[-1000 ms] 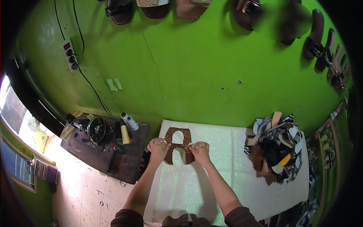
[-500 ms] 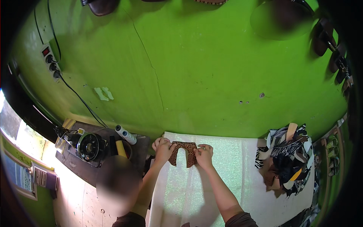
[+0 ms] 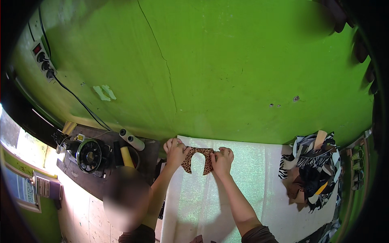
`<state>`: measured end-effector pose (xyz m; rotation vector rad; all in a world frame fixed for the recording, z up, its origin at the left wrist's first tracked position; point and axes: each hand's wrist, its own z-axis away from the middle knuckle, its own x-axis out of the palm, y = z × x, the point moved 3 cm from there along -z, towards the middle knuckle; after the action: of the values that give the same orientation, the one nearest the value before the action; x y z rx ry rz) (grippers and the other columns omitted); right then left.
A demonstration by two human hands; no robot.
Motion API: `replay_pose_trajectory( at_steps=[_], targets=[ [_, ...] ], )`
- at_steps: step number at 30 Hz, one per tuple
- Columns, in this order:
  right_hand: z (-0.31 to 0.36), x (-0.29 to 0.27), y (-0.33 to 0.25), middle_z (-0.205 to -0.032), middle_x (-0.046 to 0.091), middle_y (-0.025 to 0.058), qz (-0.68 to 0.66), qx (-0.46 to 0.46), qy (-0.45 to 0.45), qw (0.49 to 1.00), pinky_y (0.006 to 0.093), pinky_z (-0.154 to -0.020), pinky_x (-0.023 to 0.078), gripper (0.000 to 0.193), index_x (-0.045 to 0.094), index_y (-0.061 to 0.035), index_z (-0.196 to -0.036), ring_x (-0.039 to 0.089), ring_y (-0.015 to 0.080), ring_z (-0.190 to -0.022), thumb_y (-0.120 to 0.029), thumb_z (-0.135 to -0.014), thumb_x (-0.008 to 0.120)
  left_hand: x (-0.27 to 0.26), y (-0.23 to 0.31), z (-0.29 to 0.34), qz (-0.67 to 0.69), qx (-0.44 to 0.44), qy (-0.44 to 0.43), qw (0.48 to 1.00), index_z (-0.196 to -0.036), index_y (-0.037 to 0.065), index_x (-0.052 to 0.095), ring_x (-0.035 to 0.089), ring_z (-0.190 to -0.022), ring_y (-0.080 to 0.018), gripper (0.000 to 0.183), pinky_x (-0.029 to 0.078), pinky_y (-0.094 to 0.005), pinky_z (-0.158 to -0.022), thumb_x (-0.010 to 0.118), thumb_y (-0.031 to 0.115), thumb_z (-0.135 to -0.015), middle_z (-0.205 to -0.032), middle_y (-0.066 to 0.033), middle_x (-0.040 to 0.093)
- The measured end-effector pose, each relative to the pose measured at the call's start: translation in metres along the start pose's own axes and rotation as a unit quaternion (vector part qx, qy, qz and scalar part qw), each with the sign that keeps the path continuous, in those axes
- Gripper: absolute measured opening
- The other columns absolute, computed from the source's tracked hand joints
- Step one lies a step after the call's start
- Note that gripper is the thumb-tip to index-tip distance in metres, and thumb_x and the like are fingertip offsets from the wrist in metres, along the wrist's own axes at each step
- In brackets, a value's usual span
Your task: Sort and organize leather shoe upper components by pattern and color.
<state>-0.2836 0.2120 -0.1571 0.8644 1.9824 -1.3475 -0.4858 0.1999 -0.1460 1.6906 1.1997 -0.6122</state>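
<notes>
On the pale, shimmering sheet (image 3: 239, 186) lies a U-shaped leopard-print piece (image 3: 201, 150), its opening toward me. Whether it is fabric or leather I cannot tell. My left hand (image 3: 175, 154) grips its left upper edge, thumb on the print, with the other fingers curled beyond it near the sheet's far left corner. At the opposite edge, my right hand (image 3: 223, 161) has thumb and fingers closed on the right upper corner. Both forearms reach in from the lower edge.
Left of the sheet, a sewing machine with a black handwheel (image 3: 89, 156) stands on a dark table, beside thread cones (image 3: 135, 142) and a yellow roll (image 3: 127, 157). A heap of scraps (image 3: 310, 174) lies at the right. A green wall (image 3: 219, 81) rises behind. A blurred patch hides part of the left.
The view has shifted slightly. My hands have drawn a little apart, and the leopard-print piece now lies flatter with its legs spread wider. Both hands keep hold of it.
</notes>
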Motion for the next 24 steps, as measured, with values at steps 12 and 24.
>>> replay_pose_trajectory(
  at_steps=[12, 24],
  targets=[
    [0.011, -0.012, -0.017, -0.124, 0.041, 0.0171, 0.080, -0.047, 0.020, 0.995, 0.0523, -0.100, 0.021, 0.034, 0.057, -0.0072, -0.111, 0.032, 0.0378, -0.119, -0.023, -0.080, 0.058, -0.013, 0.034, 0.018, -0.093, -0.052, 0.057, 0.993, -0.103, 0.011, 0.061, 0.035, -0.115, -0.0307, 0.028, 0.023, -0.0478, -0.095, 0.061, 0.027, -0.080, -0.123, -0.0108, 0.042],
    [0.047, 0.007, -0.031, -0.141, 0.027, 0.0178, 0.129, -0.055, -0.056, 0.988, 0.0618, -0.102, 0.010, 0.040, 0.053, -0.0174, -0.121, 0.021, 0.0410, -0.129, -0.030, -0.084, 0.051, 0.013, 0.063, 0.061, -0.135, 0.015, -0.060, 0.989, -0.106, 0.016, 0.063, 0.026, -0.125, -0.0319, 0.033, 0.015, -0.0548, -0.101, 0.056, 0.032, -0.078, -0.136, -0.0111, 0.035]
  ],
)
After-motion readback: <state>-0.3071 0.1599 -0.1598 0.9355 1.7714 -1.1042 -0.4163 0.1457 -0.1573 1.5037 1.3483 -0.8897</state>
